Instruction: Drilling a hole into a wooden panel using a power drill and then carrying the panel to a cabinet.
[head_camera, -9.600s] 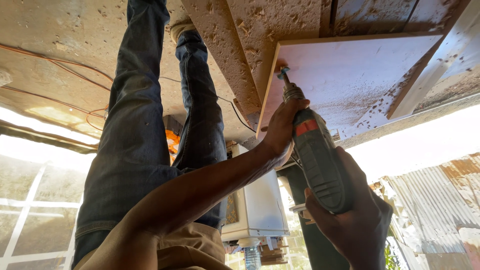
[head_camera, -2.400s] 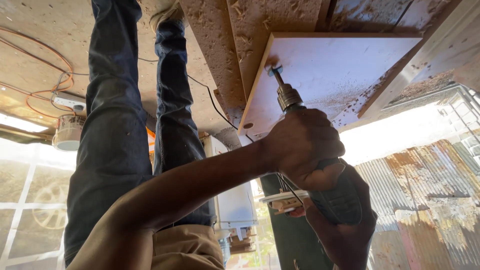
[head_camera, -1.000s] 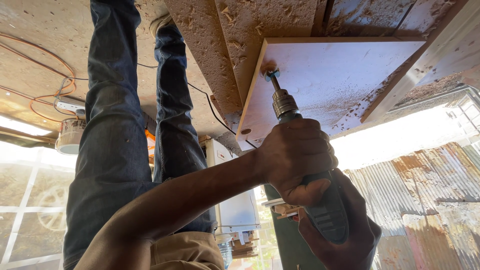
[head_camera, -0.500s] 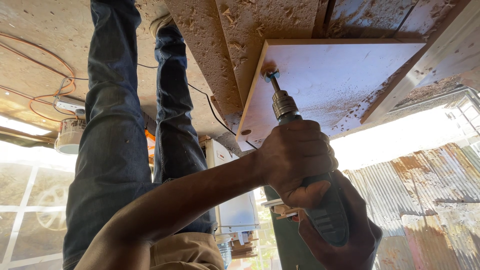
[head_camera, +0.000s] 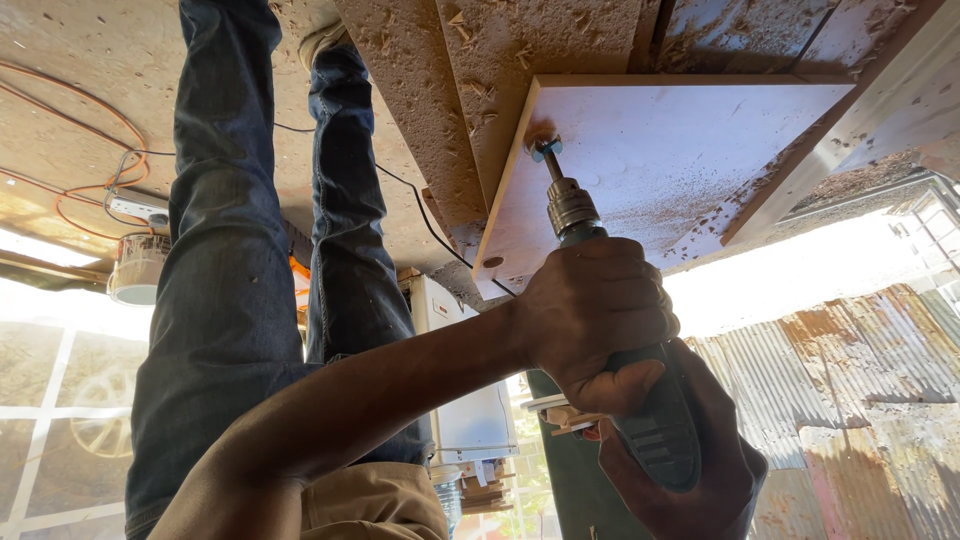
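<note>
Two hands (head_camera: 610, 320) grip ribbed drill (head_camera: 650, 420) against dusty board (head_camera: 680, 150).

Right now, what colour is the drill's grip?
Dark green, ribbed, on the electric drill; the head view, the only one, shows it.

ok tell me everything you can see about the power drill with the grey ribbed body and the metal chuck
The grey power drill with the metal chuck has a ribbed dark grey body, a knurled silvery chuck and a wide flat cutter on a thin shank. It is tilted, its bit meeting the pale wooden board near a corner, where brown dust rings it. The left hand wraps the front of the body; the right hand grips the rear.
</note>
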